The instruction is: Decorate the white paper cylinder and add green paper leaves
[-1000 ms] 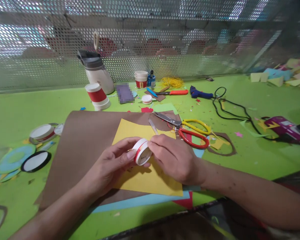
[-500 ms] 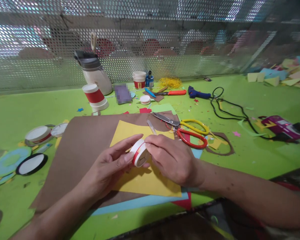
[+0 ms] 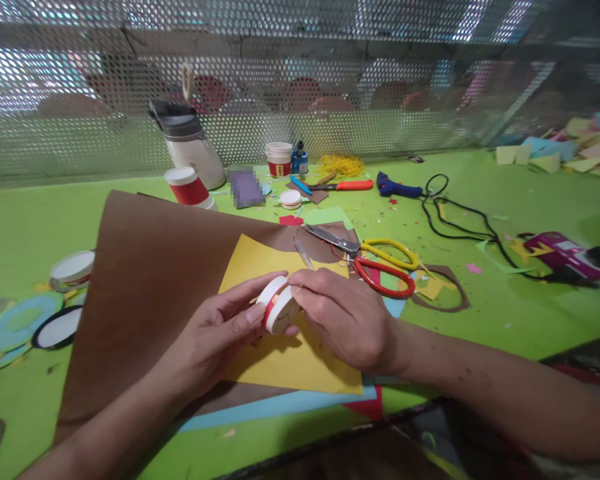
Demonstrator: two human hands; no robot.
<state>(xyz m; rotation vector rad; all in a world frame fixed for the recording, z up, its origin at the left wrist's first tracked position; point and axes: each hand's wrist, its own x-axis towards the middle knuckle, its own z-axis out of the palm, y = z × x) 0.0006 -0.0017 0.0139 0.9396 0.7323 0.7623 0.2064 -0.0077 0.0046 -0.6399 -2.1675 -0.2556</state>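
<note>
My left hand (image 3: 227, 327) is closed round the side of a small white drum-shaped piece (image 3: 275, 310) with a red band and thin dark lines on its flat face. Fingers pinched together, my right hand (image 3: 343, 313) grips the upper right edge of the same piece; its fingertips are partly hidden. Both hands are above a yellow sheet (image 3: 245, 267), which lies on a large brown sheet (image 3: 155, 260). The brown sheet's left side is curled up off the table. Beyond my right hand lie a clear pen (image 3: 303, 253) and scissors (image 3: 350, 245) with one yellow and one red handle.
At the back stand a white kettle (image 3: 195, 147), a red-banded white cup (image 3: 185, 187) and stacked small cups (image 3: 279, 159). A blue glue gun (image 3: 397, 187) trails a black cord to a purple box (image 3: 563, 255). Paper rings (image 3: 23, 320) lie at the left, paper scraps (image 3: 570, 147) at the far right.
The brown sheet's left side has risen and curled, covering part of the discs at the left and the red-banded cup's base. The small piece has tilted slightly; my hands have barely moved.
</note>
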